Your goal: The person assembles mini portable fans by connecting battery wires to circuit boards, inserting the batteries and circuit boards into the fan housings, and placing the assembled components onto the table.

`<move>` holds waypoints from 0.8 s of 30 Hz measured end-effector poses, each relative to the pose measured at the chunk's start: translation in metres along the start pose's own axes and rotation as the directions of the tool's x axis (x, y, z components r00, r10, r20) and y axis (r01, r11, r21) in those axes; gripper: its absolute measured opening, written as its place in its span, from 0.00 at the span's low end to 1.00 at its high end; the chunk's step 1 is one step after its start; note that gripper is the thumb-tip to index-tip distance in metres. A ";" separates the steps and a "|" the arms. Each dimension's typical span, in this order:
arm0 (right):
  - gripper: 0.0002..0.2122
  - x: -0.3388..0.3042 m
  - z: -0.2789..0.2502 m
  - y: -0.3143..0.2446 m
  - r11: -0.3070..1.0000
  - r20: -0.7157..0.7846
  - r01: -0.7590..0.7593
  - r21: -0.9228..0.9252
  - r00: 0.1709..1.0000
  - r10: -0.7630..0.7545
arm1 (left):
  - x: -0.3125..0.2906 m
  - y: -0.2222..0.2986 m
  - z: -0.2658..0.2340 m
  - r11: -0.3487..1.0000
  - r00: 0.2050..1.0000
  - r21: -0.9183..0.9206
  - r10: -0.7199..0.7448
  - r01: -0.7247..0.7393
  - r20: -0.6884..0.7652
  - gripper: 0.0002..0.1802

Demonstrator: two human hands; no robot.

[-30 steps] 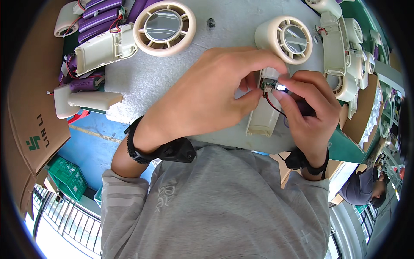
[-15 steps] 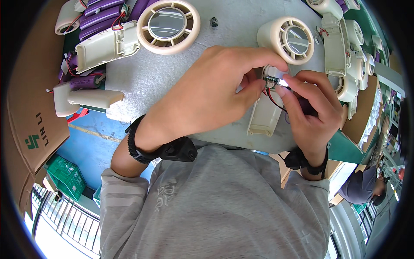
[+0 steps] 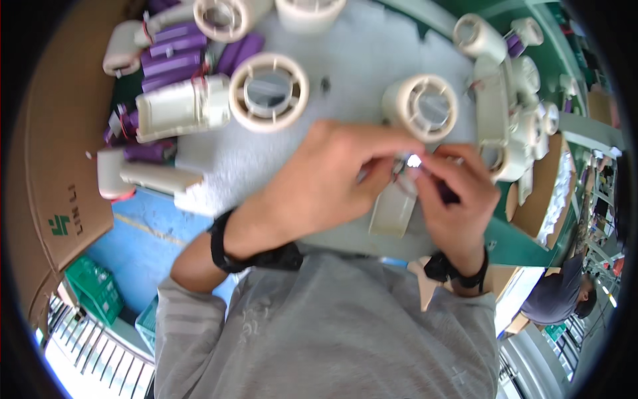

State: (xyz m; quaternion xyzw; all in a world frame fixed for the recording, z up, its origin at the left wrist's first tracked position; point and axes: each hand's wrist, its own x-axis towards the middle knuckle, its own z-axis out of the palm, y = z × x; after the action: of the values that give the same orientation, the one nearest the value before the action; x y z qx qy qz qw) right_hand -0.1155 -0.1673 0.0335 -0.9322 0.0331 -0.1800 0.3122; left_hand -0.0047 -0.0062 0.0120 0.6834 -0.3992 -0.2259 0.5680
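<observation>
The left hand (image 3: 332,183) and the right hand (image 3: 458,199) are meeting over the grey counter (image 3: 372,60), their fingers pinching a small part with a bright glinting spot (image 3: 413,160) between them; the blur is hiding what that part is. A cream plastic housing (image 3: 392,211) is lying on the counter just below the pinched part, partly under both hands. Both wrists are wearing black bands. A round cream fan shell (image 3: 269,91) is sitting beyond the left hand, and another (image 3: 421,108) is resting just above the fingertips. Purple battery packs (image 3: 178,53) are lying at the far left beside a cardboard box (image 3: 53,166).
</observation>
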 end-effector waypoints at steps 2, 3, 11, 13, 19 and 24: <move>0.08 -0.002 0.002 -0.005 0.985 0.014 -0.144 0.089 0.990 0.144 | 0.001 -0.002 -0.002 0.993 0.994 0.045 0.113 -0.112 -0.014 0.20; 0.09 -0.001 0.002 -0.007 0.928 0.078 -0.319 0.191 0.948 0.310 | 0.000 -0.003 -0.004 0.989 0.992 0.084 0.121 -0.122 0.021 0.22; 0.14 0.002 -0.015 -0.008 0.905 0.426 -0.393 0.160 0.855 0.296 | -0.002 -0.002 -0.005 0.985 0.988 0.104 0.127 -0.136 0.085 0.22; 0.15 0.000 -0.023 -0.012 0.947 0.387 -0.294 0.129 0.894 0.225 | -0.004 -0.002 -0.008 0.985 0.986 0.097 0.136 -0.145 0.092 0.21; 0.20 -0.019 -0.039 -0.006 0.987 0.347 0.066 -0.145 0.938 -0.012 | -0.007 0.001 -0.004 0.995 0.992 0.060 0.072 -0.079 0.106 0.21; 0.17 -0.024 -0.049 -0.004 0.994 0.374 -0.108 0.027 0.923 0.090 | -0.005 -0.001 -0.002 0.995 0.992 0.009 0.101 -0.102 0.072 0.17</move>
State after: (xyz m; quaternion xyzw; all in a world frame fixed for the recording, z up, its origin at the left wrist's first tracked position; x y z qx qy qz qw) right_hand -0.1555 -0.1875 0.0650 -0.9390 0.0163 0.0150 0.3432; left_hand -0.0053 -0.0012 0.0106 0.6572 -0.4549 -0.2186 0.5598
